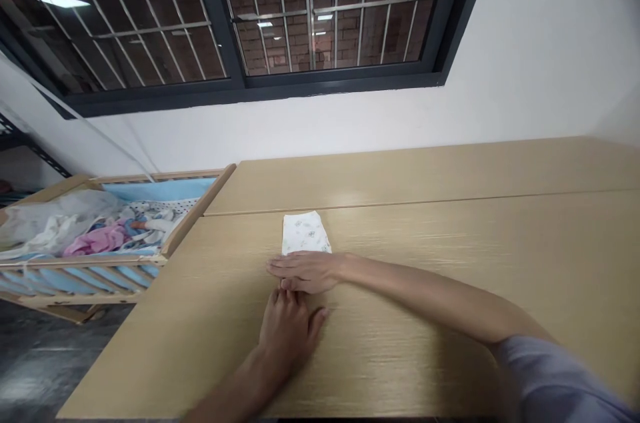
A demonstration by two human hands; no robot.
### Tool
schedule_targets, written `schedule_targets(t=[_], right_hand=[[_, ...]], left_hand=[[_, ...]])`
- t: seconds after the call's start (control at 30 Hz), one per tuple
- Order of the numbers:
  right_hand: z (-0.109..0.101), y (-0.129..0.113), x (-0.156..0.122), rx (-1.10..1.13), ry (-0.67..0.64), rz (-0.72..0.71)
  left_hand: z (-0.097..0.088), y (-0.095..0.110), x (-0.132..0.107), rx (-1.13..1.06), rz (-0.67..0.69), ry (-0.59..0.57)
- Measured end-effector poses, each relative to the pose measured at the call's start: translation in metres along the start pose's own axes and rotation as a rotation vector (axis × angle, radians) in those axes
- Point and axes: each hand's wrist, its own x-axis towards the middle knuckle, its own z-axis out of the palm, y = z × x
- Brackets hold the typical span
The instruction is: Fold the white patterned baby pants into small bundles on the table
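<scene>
Grey-framed barred window [235, 23] is running across the top of the view, with a brick wall [280, 36] showing behind the bars and a white wall [350, 129] filling the space underneath. Pale wooden table [500, 229] made of two panels is taking up the lower middle, and a wooden slatted cot [200, 203] is butting up against its left end, holding a pink garment [95, 241] and a white cloth [50, 223] on blue padding [160, 191]. Small folded cloth [306, 233], white with a faint print, is lying flat on the table just below the panel seam [400, 201]. Right hand [305, 273], coming in from a lilac sleeve [550, 376], is resting flat across the cloth's near edge, fingers together and pointing left, pinching nothing visible. Left hand [287, 336] is sitting on the bare tabletop just below it, fingertips bunched against the right hand and thumb spread out, holding nothing that shows. Risk looks like the cloth skidding on the smooth tabletop if the right hand drags sideways, or its layers opening if that edge gets pushed or caught. Cloth's visible part is pointing from the hand toward the seam, tilted slightly, and that seems to be its long axis, but the near end is hidden under the right hand, so cannot be sure.
</scene>
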Motion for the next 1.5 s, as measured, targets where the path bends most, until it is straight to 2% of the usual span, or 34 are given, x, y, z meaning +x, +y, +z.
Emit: schedule_targets(t=[0.13,0.3,0.4,0.47,0.57,0.67,0.73,0.87,0.97,1.07,1.17,1.37,1.5], right_hand=[[-0.009,0.044,0.001,-0.108,0.033,0.060],[-0.039,0.096,0.002,-0.227,0.089,0.242],[-0.049,0.112,0.002,-0.251,0.127,0.293],[-0.050,0.112,0.001,-0.254,0.151,0.303],[-0.051,0.096,-0.006,-0.268,0.239,0.298],[-0.055,0.063,-0.022,-0.290,0.394,0.320],[-0.056,0.036,-0.036,-0.305,0.443,0.317],[-0.046,-0.005,-0.065,-0.324,0.310,0.269],[-0.026,-0.016,-0.081,-0.394,0.234,0.294],[-0.008,-0.021,-0.091,-0.493,0.260,0.340],[-0.003,-0.034,-0.097,-0.517,0.284,0.363],[-0.019,-0.073,-0.110,-0.328,0.273,0.463],[-0.034,-0.071,-0.110,-0.258,0.302,0.511]], left_hand=[[0.009,-0.004,-0.001,-0.044,-0.017,0.090],[0.010,-0.007,0.000,-0.041,-0.024,0.031],[0.007,-0.008,0.000,-0.053,-0.021,0.022],[0.006,-0.009,0.001,-0.074,-0.018,0.031],[0.006,-0.015,0.004,-0.122,-0.016,0.035],[0.003,-0.029,0.008,-0.196,-0.001,0.023],[0.001,-0.042,0.012,-0.246,0.007,0.012],[0.000,-0.070,0.022,-0.312,0.053,0.006],[0.000,-0.082,0.029,-0.322,0.125,0.000],[-0.002,-0.081,0.031,-0.268,0.198,0.002],[-0.008,-0.070,0.026,-0.251,0.227,0.017],[-0.026,-0.050,0.012,-0.383,0.190,0.051],[-0.034,-0.055,0.030,-0.372,0.158,0.141]])
